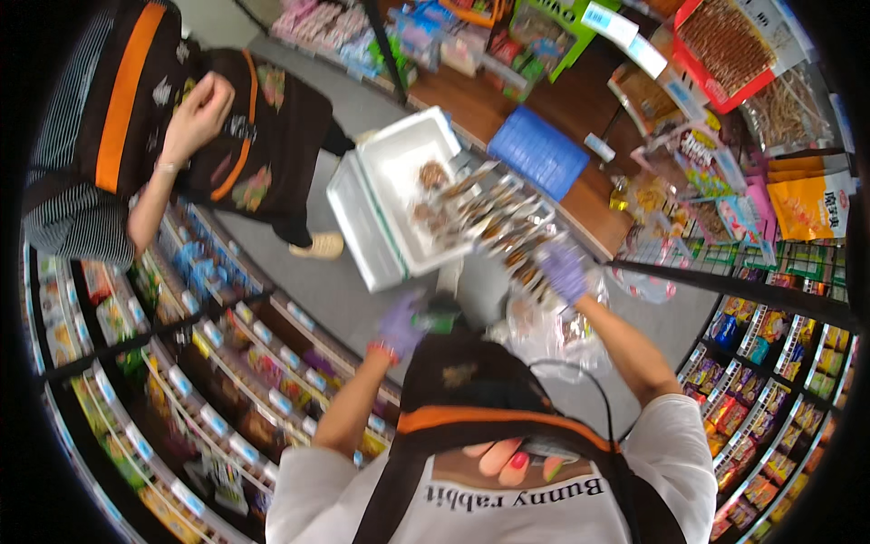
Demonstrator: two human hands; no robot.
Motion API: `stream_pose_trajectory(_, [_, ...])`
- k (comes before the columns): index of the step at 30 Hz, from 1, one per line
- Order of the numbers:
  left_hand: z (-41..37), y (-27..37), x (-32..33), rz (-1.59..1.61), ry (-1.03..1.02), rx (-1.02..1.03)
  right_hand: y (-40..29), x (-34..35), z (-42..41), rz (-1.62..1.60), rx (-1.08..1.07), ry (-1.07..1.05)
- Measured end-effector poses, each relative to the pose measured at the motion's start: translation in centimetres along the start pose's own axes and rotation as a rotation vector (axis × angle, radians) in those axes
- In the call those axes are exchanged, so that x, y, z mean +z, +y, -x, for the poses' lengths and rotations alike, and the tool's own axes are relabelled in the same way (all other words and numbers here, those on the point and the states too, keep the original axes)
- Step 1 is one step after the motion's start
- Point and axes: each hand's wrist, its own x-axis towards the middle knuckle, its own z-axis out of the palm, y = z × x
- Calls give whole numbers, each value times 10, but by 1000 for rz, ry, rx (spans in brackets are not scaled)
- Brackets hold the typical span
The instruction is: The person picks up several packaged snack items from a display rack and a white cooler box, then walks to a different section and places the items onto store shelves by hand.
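Note:
Both my hands wear thin purple gloves. My right hand [561, 270] is at the right end of a heap of clear-wrapped brown snack packs [506, 221]; blur hides whether its fingers are closed on any of them. My left hand [402, 325] is lower and to the left, beside a small green item [435, 322]; whether it holds this item is unclear. Beyond the hands a white foam box [442, 126] stands open, with brown packs [433, 175] inside and its lid [367, 221] leaning along its left side. A clear plastic bag [557, 333] with packs lies below my right hand.
A co-worker [251, 143] in a dark apron stands at upper left. A blue plastic basket [539, 151] rests on the wooden shelf [588, 217] beyond the packs. Snack racks [224, 408] curve along the left, with more racks [761, 367] at right and packaged snacks [809, 200] at upper right.

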Motion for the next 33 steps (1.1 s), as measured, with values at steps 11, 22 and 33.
stream_pose_trajectory(11, [-37, -150, -8, 35, -92, -116, -41, 219, -139, -119, 296, -108])
stream_pose_trajectory(22, [-63, -69, -61, -37, -33, -181, -75, 272, -223, -78, 266, -427])
stream_pose_trajectory(33, [-151, -112, 14, -219, -368, -100, -27, 137, -191, -520, 484, -524])
